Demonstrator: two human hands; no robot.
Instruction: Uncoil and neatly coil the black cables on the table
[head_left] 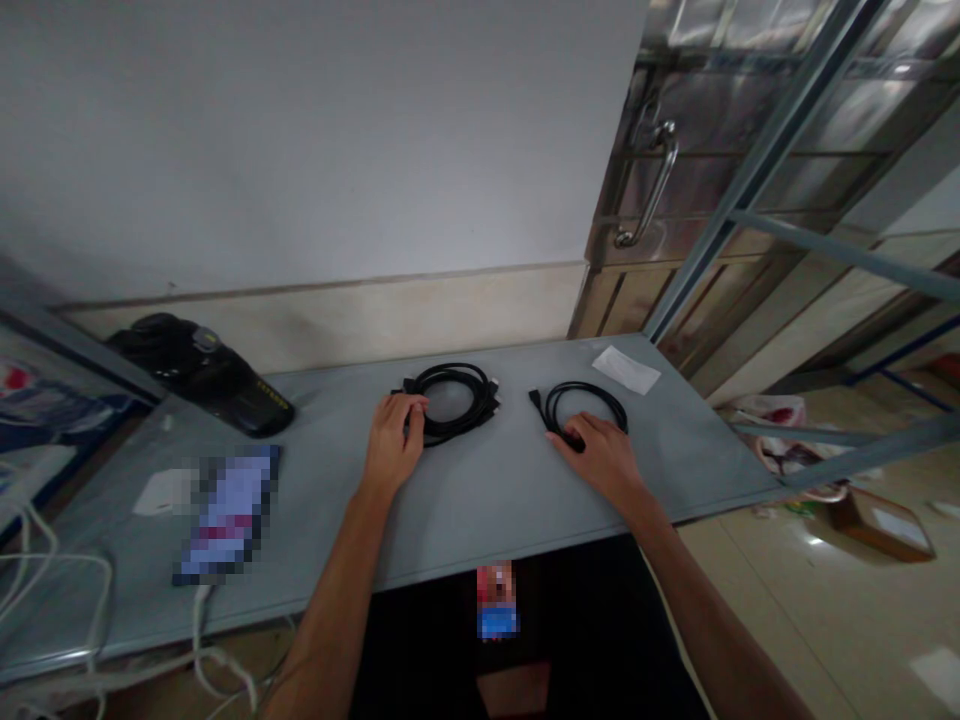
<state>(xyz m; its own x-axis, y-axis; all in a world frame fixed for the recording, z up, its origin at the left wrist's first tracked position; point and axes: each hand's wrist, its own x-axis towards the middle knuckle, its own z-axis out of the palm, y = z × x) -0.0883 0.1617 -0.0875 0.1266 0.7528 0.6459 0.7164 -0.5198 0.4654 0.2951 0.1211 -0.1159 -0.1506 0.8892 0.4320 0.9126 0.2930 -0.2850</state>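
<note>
Two coils of black cable lie on the grey tabletop (480, 500). My left hand (394, 445) is closed on the near left edge of the thicker cable coil (478, 392), thumb and fingers around its strands. Several plug ends stick out at that coil's right side. To the right, my right hand (602, 458) has its fingers curled over the lower part of a thinner cable coil (581, 386). One plug end (535, 398) of this cable points out to the left. My fingers partly cover both coils.
A black bottle (232, 385) lies at the back left, with a phone (229, 515) on a white cable before it. A white paper slip (627, 370) lies at the back right. Metal frame bars (765, 150) rise on the right; a wall (337, 150) stands behind.
</note>
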